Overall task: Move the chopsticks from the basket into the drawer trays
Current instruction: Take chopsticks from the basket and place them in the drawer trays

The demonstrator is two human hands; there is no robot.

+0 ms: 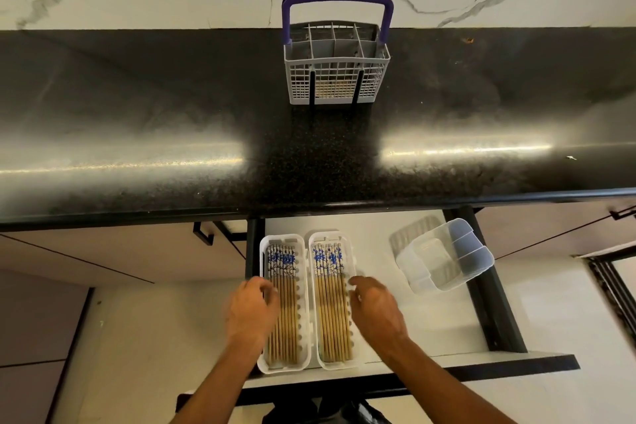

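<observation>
Blue-patterned chopsticks fill two white drawer trays; grey basket upright.

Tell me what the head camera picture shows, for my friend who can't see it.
Two hands, left hand and right hand, rest at two white trays of chopsticks in an open drawer. Above, a grey basket with a purple handle stands on the black counter.
</observation>
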